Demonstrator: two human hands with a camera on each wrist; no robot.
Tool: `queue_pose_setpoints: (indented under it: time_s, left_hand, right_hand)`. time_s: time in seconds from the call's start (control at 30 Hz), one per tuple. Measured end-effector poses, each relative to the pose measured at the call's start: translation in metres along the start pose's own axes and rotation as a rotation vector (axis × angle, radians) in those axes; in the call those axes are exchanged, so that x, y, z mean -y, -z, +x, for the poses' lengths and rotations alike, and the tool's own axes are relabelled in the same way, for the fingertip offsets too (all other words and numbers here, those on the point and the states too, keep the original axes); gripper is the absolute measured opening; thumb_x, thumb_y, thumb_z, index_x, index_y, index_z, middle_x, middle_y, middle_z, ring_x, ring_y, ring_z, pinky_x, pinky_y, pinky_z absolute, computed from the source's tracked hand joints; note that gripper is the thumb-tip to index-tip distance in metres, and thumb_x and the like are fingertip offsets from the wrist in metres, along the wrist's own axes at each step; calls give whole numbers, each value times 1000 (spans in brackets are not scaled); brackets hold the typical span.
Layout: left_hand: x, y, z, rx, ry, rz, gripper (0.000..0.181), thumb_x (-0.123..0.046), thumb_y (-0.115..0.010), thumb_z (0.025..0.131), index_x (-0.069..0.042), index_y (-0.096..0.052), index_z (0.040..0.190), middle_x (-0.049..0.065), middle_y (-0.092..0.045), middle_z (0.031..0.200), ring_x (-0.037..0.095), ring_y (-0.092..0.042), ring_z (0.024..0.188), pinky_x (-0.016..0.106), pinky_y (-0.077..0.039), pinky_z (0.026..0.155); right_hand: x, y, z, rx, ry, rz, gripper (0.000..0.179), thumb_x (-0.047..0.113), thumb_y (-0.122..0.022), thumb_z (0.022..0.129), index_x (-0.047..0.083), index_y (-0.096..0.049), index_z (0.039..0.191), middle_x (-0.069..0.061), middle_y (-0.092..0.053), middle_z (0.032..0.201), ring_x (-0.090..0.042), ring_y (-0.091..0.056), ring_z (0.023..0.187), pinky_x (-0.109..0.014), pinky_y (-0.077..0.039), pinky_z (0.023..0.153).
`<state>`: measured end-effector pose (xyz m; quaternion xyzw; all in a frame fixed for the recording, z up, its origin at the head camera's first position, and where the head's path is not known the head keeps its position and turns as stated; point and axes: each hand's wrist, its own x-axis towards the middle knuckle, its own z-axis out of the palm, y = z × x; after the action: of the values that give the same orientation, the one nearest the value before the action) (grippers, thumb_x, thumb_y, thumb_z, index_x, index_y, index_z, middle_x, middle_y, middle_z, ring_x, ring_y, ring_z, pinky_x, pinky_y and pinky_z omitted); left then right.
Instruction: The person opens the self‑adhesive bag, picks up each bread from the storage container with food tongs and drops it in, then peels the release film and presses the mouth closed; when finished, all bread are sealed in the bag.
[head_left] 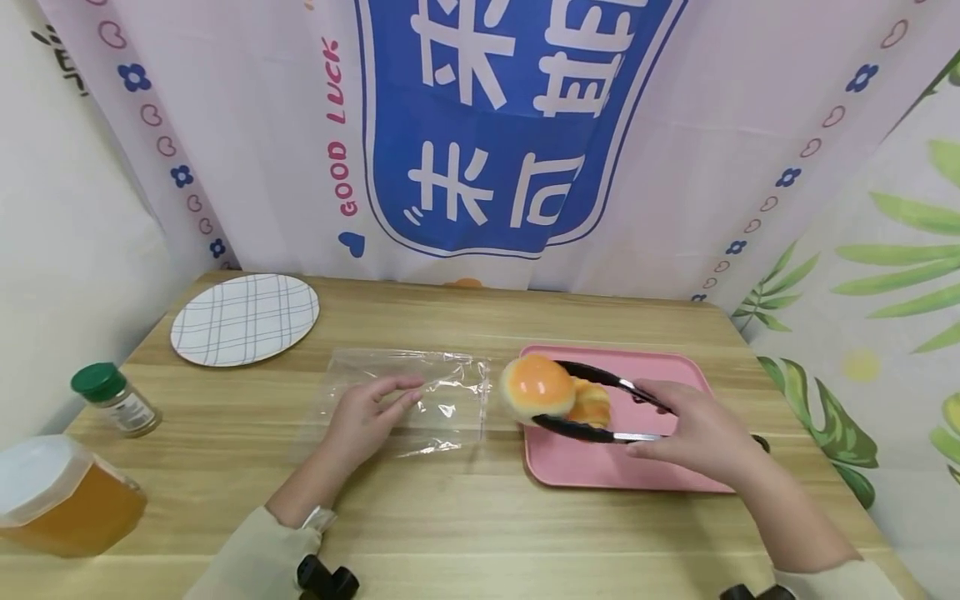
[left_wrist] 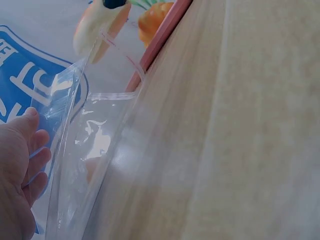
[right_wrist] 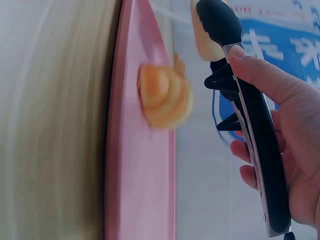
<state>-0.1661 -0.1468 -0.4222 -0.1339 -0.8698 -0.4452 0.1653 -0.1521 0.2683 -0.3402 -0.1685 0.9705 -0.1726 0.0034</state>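
Note:
My right hand (head_left: 693, 429) grips a pair of tongs (right_wrist: 257, 145) with black tips and metal arms. Between the tips is a round bun (head_left: 538, 385), golden on top and pale below, held above the left edge of a pink tray (head_left: 622, 462). A twisted bread roll (right_wrist: 165, 95) lies on that tray, partly hidden by the bun in the head view. My left hand (head_left: 371, 417) pinches the upper film of a clear plastic bag (head_left: 450, 417). The bag's mouth faces the bun and gapes in the left wrist view, its lower side on the table.
A checked plate (head_left: 246, 321) sits at the back left of the wooden table (head_left: 465, 533). Along the left edge stand a green-capped shaker jar (head_left: 120, 400) and a white-lidded tub of amber contents (head_left: 71, 500). A printed curtain (head_left: 285, 167) hangs behind.

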Motion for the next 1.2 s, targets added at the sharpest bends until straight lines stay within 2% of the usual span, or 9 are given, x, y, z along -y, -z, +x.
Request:
queue_pose_setpoints:
  time_s: [0.17, 0.3, 0.53, 0.67, 0.77, 1.0, 1.2]
  left_hand:
    - [0, 0, 0, -2, -14, -6, 17, -14, -72, 88, -8, -73, 104, 9, -75, 109, 31, -68, 109, 47, -53, 99]
    - [-1, -1, -1, 4, -13, -9, 17, -14, -71, 89, -7, -73, 104, 9, -75, 109, 30, -69, 108, 47, -54, 97]
    - [-3, 0, -2, -3, -33, -13, 17, -13, -71, 89, -5, -73, 103, 10, -75, 108, 31, -69, 109, 47, -54, 98]
    - [-3, -1, -3, 3, -35, -28, 16, -13, -71, 88, -5, -73, 103, 11, -74, 109, 32, -68, 109, 48, -54, 98]
    - [-4, -1, -3, 11, -24, -36, 17, -14, -71, 89, -6, -73, 103, 11, -74, 110, 33, -68, 109, 49, -54, 98]
    - [-6, -3, -4, 16, -29, -55, 16, -14, -72, 88, -9, -74, 103, 6, -75, 108, 28, -69, 107, 46, -55, 97]
    - [-8, -5, -4, 10, -56, -54, 17, -12, -73, 87, -9, -74, 103, 4, -76, 104, 23, -71, 100, 41, -58, 91]
  right_hand:
    - [19, -9, 20, 55, 47, 1, 81, 50, -84, 70, 12, -58, 136, -6, -66, 127, -28, -64, 109, -52, -55, 89]
    - [27, -14, 31, 101, 50, 3, 78, 51, -83, 71, 16, -58, 136, -3, -64, 132, -28, -64, 113, -51, -54, 93]
    - [39, -22, 48, 151, 47, -4, 74, 49, -84, 71, 21, -59, 135, -3, -65, 130, -27, -62, 117, -52, -53, 96]
    - [48, -31, 57, 161, 57, 1, 74, 46, -85, 70, 21, -59, 135, 1, -67, 125, -20, -62, 109, -46, -53, 93]
    - [55, -38, 62, 161, 86, 10, 75, 46, -85, 70, 20, -59, 135, 2, -67, 125, -19, -62, 109, -45, -53, 94]
    - [71, -55, 72, 150, 168, 16, 78, 48, -85, 68, 17, -59, 135, 0, -68, 123, -22, -65, 107, -45, -55, 90]
    - [83, -64, 79, 144, 167, 43, 78, 46, -86, 68, 17, -59, 135, -1, -67, 127, -24, -65, 111, -46, -54, 93]
